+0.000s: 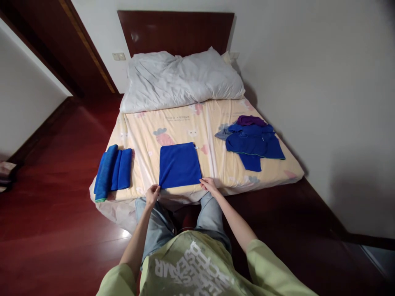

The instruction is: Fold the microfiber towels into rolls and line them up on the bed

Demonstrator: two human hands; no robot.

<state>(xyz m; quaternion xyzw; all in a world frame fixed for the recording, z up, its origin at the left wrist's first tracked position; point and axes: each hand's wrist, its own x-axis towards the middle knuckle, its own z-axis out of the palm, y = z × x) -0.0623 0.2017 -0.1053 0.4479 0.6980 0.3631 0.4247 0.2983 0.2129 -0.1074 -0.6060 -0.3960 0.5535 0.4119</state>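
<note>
Left hand [152, 195], right hand [208, 184] pinch near corners of blue cloth [179, 165]; uneven pull could skew it across bed [143, 142].

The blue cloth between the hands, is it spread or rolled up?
Spread: the blue cloth lies flat on the bed, roughly square, its near corners pinched by the left hand and right hand.

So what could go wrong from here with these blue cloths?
The left hand and right hand pinch near corners of the flat blue cloth, so an uneven tug might wrinkle it. The blue bundle on the left sits near the edge of the bed; a bump could knock it off.
</note>
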